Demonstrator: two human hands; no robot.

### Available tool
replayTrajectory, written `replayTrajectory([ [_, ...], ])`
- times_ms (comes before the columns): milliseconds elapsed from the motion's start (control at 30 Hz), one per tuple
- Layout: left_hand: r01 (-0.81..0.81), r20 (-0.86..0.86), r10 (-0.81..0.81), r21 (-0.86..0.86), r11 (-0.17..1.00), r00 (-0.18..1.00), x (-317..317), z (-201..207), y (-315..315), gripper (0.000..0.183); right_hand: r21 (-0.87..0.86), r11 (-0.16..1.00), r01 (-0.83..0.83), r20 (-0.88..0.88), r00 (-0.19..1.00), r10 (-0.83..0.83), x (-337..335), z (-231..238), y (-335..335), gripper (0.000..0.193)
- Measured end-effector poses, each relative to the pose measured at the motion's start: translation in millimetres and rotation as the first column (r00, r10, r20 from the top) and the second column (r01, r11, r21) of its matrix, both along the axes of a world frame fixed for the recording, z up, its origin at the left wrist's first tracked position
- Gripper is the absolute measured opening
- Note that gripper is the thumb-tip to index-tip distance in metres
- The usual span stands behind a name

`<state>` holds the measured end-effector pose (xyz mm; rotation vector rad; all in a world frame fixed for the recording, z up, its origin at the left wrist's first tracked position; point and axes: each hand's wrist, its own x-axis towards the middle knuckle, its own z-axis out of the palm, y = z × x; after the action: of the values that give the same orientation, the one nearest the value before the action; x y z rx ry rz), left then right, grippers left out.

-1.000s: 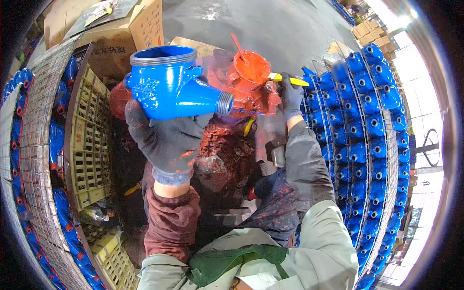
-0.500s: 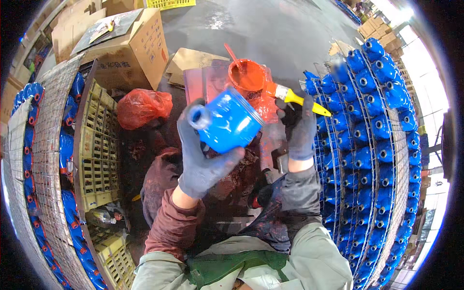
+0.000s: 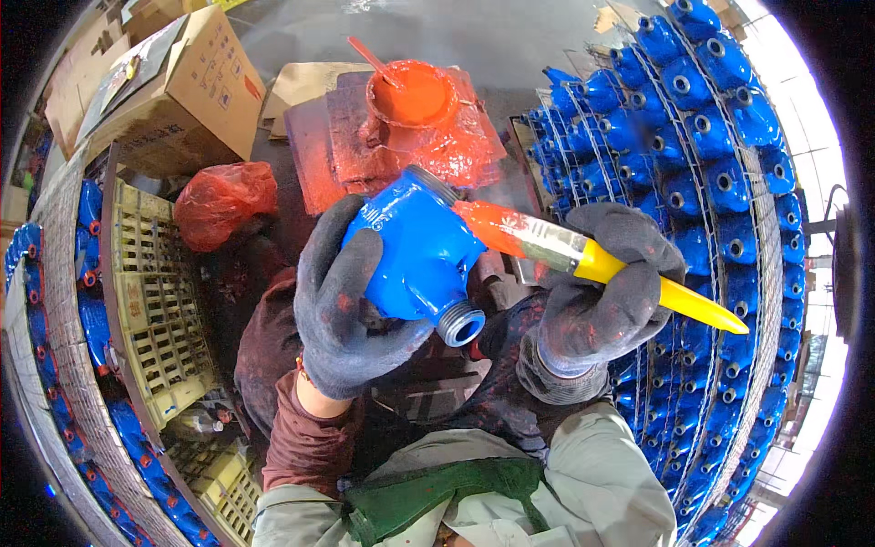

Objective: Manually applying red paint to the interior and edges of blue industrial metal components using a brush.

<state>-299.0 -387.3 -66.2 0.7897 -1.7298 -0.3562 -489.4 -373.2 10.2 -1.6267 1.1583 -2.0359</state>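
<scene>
A glossy blue metal casting with threaded ends, like a pump or meter body (image 3: 417, 244), is gripped by my gloved left hand (image 3: 344, 301). One threaded opening faces toward me at the lower right; another end points up and away. My gloved right hand (image 3: 612, 283) is closed round the yellow handle of a paintbrush (image 3: 606, 265). The red, paint-soaked bristles touch or almost touch the casting's upper threaded end. Past the casting stands a bucket of red-orange paint (image 3: 415, 94) with a red stick (image 3: 372, 60) leaning in it.
Stacked wire racks of blue castings (image 3: 702, 237) rise close on my right. On the left are a yellow plastic crate (image 3: 159, 301), another rack holding red-rimmed blue castings (image 3: 96, 314), a red plastic bag (image 3: 226, 202) and a large cardboard box (image 3: 196, 96). Red-stained board (image 3: 314, 159) lies under the bucket.
My left hand has turned the casting, so its threaded opening now faces me. My right hand has brought the brush nearer and leftward, with the bristles at the casting's upper end.
</scene>
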Motion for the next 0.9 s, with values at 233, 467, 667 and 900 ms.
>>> replayTrajectory([
  [233, -0.007, -0.031, 0.006, -0.011, 1.000, 0.999, 0.3, 0.3, -1.1, 0.084, -0.016, 0.992, 0.124, -0.053, 0.991, -0.125, 2.5, -2.9, 1.0, 0.033],
  [467, 0.014, -0.155, 0.038, 0.322, 0.947, 0.987, -6.0, 13.8, 9.3, 0.098, -0.001, 0.994, 0.108, -0.078, 0.991, -0.108, 2.7, -2.2, 0.1, 0.035],
  [667, 0.487, -0.642, 0.030, 0.610, 0.625, 0.766, -3.1, 19.9, 11.7, 0.095, -0.074, 0.995, 0.061, -0.057, 0.996, -0.066, -0.8, -9.9, -6.2, 0.037],
  [900, 0.951, -0.969, 0.182, 0.210, 0.229, 0.170, 3.4, 16.5, 11.6, 0.072, -0.166, 0.982, -0.086, 0.004, 0.996, 0.088, -5.5, -14.3, -18.2, 0.035],
])
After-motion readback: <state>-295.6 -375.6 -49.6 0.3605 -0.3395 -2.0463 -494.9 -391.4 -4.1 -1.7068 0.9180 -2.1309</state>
